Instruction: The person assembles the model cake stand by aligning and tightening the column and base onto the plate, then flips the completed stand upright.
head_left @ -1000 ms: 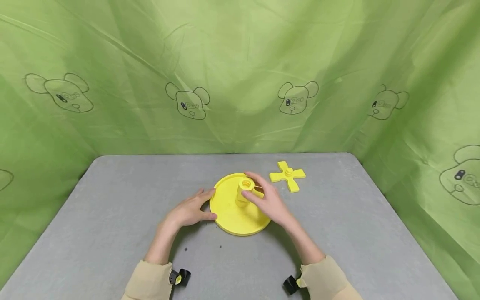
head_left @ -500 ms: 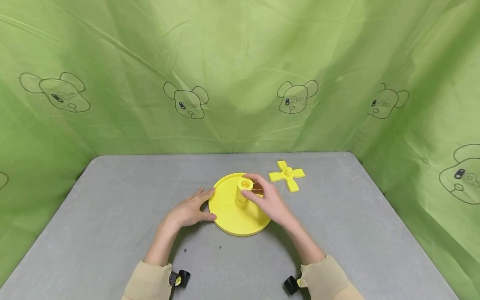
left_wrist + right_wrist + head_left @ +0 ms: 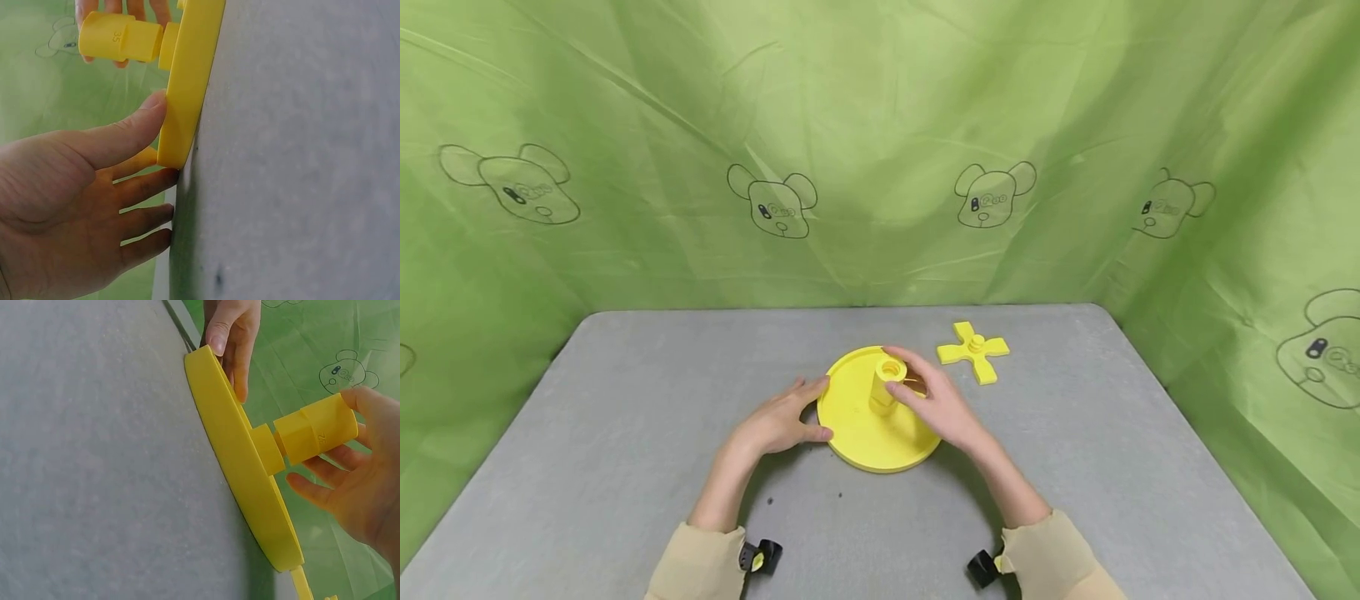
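A yellow round tray (image 3: 857, 437) with a low rim lies on the table. From its middle rises a short boss (image 3: 269, 450), and a yellow hollow post (image 3: 883, 392) stands upright over it; the right wrist view shows a narrow neck between them. My right hand (image 3: 942, 408) holds the post by its upper part, thumb on the near side and fingers curled round the far side. Grooves show inside the post's top hole. My left hand (image 3: 778, 421) touches the tray's left rim with thumb and index finger, its fingers spread and fairly straight (image 3: 134, 219).
A flat yellow cross-shaped piece (image 3: 988, 368) with a threaded stud lies on the grey table (image 3: 647, 400), behind and right of the tray. Green cloth (image 3: 880, 142) with drawn bear heads hangs round the table's back and sides.
My right hand's fingers have shifted slightly round the post, the thumb a little rightward and the index fingertip a little leftward. My left hand stays on the rim.
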### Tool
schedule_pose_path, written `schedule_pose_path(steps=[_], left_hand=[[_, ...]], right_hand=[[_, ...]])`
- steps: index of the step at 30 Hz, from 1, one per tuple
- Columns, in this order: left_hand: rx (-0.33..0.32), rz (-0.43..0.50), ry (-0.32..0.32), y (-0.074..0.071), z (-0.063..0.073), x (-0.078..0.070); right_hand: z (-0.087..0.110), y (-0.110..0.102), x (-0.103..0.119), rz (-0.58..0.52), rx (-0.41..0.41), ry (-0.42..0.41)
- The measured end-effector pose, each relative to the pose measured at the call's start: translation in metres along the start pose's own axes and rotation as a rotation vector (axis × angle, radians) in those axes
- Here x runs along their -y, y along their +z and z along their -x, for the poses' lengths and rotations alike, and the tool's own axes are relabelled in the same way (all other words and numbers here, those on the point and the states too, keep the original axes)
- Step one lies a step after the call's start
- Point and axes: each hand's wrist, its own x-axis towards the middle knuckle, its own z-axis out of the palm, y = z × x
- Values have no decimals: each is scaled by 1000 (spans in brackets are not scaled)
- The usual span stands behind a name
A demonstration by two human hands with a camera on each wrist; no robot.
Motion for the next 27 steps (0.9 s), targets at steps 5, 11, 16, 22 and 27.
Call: schedule_pose_path(steps=[5, 11, 16, 22, 27], left_hand=[[-1, -4, -1, 0, -1, -1], [-7, 3, -4, 1, -1, 0], [-10, 1, 4, 1, -2, 1], [-15, -7, 0, 0, -2, 2], [-17, -10, -19, 0, -3, 2]], right_hand=[[0, 1, -1, -4, -32, 30], [0, 4, -2, -14, -60, 33], [-1, 0, -2, -38, -33, 20], [-1, -4, 0, -42, 22, 27], [1, 0, -1, -7, -31, 52]])
